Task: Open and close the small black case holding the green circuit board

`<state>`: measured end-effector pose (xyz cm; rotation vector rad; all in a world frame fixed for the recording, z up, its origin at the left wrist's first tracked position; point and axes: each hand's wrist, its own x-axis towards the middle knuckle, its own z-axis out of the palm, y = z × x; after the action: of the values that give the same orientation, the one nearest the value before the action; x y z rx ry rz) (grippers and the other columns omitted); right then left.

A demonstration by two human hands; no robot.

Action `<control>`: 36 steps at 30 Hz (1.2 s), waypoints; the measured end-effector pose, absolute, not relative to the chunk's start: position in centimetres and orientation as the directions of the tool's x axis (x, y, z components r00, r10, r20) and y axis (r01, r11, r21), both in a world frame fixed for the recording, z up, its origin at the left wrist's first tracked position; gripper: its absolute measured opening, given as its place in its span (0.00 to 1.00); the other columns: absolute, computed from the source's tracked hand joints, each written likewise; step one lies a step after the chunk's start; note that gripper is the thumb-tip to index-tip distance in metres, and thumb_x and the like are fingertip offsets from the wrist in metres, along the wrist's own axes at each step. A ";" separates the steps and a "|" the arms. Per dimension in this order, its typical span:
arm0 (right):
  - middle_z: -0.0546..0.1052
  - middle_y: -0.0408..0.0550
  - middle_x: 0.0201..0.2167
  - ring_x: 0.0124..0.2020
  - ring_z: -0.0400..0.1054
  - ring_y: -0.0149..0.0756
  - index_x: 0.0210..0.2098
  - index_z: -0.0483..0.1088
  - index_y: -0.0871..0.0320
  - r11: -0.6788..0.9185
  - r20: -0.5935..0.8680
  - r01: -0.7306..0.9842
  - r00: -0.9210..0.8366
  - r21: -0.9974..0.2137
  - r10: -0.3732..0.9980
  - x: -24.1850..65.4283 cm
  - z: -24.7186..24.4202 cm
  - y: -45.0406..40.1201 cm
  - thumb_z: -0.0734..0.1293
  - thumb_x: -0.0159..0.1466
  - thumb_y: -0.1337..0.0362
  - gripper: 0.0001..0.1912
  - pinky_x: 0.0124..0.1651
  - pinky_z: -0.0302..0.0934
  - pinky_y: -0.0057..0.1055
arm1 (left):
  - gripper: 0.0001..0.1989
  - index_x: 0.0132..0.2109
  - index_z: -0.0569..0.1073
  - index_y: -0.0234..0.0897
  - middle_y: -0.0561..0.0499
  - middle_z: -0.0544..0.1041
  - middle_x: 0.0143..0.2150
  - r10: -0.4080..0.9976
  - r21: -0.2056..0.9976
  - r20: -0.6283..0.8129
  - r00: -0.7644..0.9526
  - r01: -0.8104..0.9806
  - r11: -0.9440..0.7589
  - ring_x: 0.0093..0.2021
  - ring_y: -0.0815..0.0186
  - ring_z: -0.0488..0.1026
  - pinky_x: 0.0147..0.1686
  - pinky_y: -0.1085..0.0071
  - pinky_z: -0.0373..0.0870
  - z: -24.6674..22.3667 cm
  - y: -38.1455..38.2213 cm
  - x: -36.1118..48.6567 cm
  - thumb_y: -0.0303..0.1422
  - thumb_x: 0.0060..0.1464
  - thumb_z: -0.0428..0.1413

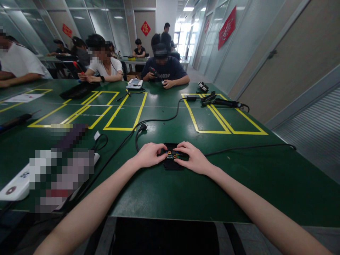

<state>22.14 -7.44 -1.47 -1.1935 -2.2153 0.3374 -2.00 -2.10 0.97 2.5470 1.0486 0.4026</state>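
Observation:
On the green table, a small circuit board (pixel 172 155) with two orange-yellow rings and some blue and green parts lies over a flat black casing (pixel 174 165). My left hand (pixel 151 155) grips the board's left side between thumb and curled fingers. From the other side, my right hand (pixel 196 158) closes thumb and fingers on its right edge. The fingertips cover both ends of the board, so how it joins the casing is hidden. Just behind my left hand lies a black plug (pixel 143 127) on a cable.
Power strips (pixel 18 182) and cables spread over the table's left side. A black cable (pixel 170 119) crosses the middle to a dark hand tool (pixel 220 101) at the back right. Yellow tape (pixel 119 129) marks the table (pixel 255 177). People sit opposite, one holding a power screwdriver (pixel 154 72).

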 end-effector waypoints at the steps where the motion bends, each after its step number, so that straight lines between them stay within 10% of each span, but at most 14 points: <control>1: 0.76 0.52 0.47 0.48 0.72 0.46 0.52 0.76 0.52 0.563 0.378 0.671 -0.420 -0.482 0.825 22.2 -1.5 -7.4 0.71 0.64 0.60 0.16 0.51 0.71 0.46 | 0.11 0.46 0.79 0.40 0.57 0.74 0.23 0.721 0.428 0.124 0.682 0.619 -0.659 0.24 0.68 0.71 0.27 0.73 0.58 0.9 -2.1 -2.0 0.39 0.61 0.56; 25: 0.74 0.54 0.51 0.54 0.70 0.47 0.54 0.74 0.52 0.560 0.433 0.635 -0.365 -0.532 0.824 22.4 -1.6 -6.8 0.69 0.66 0.57 0.18 0.57 0.68 0.48 | 0.13 0.45 0.80 0.37 0.57 0.71 0.22 0.748 0.530 0.175 0.640 0.579 -0.619 0.22 0.70 0.66 0.25 0.74 0.55 0.3 -1.6 -1.8 0.39 0.60 0.57; 36: 0.74 0.49 0.38 0.42 0.69 0.41 0.35 0.71 0.55 0.601 0.404 0.656 -0.449 -0.456 0.797 25.4 -1.2 -6.2 0.66 0.65 0.65 0.01 0.46 0.67 0.39 | 0.13 0.46 0.78 0.37 0.57 0.71 0.25 0.758 0.594 0.210 0.617 0.535 -0.601 0.24 0.70 0.66 0.26 0.75 0.56 -0.1 -1.2 -1.9 0.41 0.60 0.58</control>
<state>25.42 -6.24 -1.16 -1.1439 -2.2389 0.3114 -1.95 -1.24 -0.09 2.3618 1.0203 0.6207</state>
